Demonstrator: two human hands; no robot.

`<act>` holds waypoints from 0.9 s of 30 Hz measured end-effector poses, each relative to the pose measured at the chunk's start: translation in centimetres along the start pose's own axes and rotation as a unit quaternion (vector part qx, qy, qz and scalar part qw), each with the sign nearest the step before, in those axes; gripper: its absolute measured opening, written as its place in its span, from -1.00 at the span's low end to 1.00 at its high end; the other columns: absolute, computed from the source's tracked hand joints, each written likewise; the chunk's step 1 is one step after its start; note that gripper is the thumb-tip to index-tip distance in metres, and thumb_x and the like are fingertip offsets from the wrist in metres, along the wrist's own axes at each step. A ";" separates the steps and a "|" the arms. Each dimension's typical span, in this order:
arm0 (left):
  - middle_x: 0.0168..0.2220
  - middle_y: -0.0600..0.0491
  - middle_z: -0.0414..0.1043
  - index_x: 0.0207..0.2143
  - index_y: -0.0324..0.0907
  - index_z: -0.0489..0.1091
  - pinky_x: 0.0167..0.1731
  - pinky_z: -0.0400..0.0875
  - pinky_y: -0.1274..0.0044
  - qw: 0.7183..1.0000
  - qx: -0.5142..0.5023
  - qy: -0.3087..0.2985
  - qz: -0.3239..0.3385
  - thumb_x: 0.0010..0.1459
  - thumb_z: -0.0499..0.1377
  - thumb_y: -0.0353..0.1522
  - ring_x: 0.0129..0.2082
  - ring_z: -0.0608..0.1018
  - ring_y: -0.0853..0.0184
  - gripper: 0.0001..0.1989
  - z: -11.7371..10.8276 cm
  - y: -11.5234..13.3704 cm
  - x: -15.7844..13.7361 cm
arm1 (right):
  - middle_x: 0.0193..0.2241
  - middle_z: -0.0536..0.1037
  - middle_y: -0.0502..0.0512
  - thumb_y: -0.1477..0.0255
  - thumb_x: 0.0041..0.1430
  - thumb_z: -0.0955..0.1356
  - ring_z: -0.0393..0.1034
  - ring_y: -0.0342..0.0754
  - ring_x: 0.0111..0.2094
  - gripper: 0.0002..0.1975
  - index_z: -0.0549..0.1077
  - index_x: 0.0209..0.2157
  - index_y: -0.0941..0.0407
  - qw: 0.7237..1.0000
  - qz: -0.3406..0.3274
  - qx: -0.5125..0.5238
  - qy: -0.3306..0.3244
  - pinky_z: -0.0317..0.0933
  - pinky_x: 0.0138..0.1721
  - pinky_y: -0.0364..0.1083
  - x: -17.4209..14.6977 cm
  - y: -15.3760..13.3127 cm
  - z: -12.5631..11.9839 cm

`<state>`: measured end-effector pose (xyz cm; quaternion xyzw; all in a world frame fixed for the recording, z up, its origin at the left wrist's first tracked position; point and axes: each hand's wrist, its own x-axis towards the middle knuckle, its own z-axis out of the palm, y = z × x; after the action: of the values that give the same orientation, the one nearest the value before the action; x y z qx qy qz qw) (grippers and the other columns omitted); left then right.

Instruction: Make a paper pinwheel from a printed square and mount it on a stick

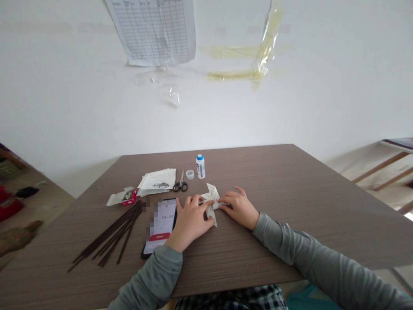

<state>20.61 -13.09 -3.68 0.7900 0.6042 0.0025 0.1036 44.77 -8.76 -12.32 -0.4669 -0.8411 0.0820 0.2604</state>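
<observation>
A folded paper pinwheel [212, 190] of printed paper lies on the brown table in front of me, its pointed blades spread out. My left hand [192, 218] is closed on its left side, thumb and forefinger near the centre. From the right, my right hand [240, 208] pinches another blade between thumb and fingers. Parts of the pinwheel are hidden under the fingers. Just left of my left hand lies a phone [160, 224] showing a timer. Beyond the hands stand a white bottle with a blue cap [200, 166] and a small clear plastic cup [190, 175].
Black-handled scissors [180, 185] lie beside a stack of printed paper [157, 181]. An opened small red box [128, 196] holds small metallic pieces. Several thin dark sticks [109, 234] are fanned out at the left. The table [274, 172] meets a white wall [245, 116] at the back.
</observation>
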 end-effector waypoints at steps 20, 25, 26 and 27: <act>0.64 -0.22 0.57 0.67 0.23 0.64 0.77 0.07 -0.52 1.000 -0.002 -0.002 -0.009 0.53 0.36 -0.22 0.67 0.50 -0.38 -0.29 0.0 0.2 -0.1 | 0.07 0.94 0.20 0.44 0.71 0.58 0.88 0.25 0.17 -0.83 0.91 0.14 -0.04 1.000 0.005 -0.010 0.000 0.33 0.70 0.60 0.1 -0.2 0.0; 0.65 -0.23 0.56 0.68 0.23 0.64 0.77 0.05 -0.53 1.000 0.001 -0.005 -0.009 0.55 0.36 -0.25 0.69 0.49 -0.36 -0.29 0.0 0.2 -0.1 | 0.07 0.94 0.20 0.42 0.72 0.58 0.87 0.23 0.17 -0.83 0.90 0.15 -0.05 1.000 0.001 -0.009 0.001 0.32 0.70 0.57 0.0 0.0 0.1; 0.65 -0.23 0.56 0.68 0.23 0.64 0.77 0.06 -0.53 1.000 0.000 -0.005 -0.008 0.55 0.37 -0.25 0.69 0.49 -0.37 -0.30 -0.1 0.2 -0.1 | 0.07 0.94 0.18 0.41 0.73 0.58 0.87 0.23 0.18 -0.83 0.91 0.15 -0.07 1.000 0.002 -0.009 0.000 0.31 0.70 0.56 0.0 0.1 0.1; 0.65 -0.23 0.57 0.68 0.22 0.64 0.76 0.07 -0.54 1.000 0.000 -0.004 -0.008 0.55 0.37 -0.25 0.68 0.50 -0.38 -0.30 -0.1 0.2 -0.1 | 0.07 0.94 0.17 0.41 0.72 0.58 0.87 0.22 0.17 -0.82 0.91 0.15 -0.09 1.000 0.002 -0.009 0.000 0.31 0.71 0.55 0.0 0.2 0.1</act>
<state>20.79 -13.23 -3.53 0.7855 0.6097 -0.0013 0.1064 44.84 -8.64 -12.51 -0.4709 -0.8411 0.0748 0.2555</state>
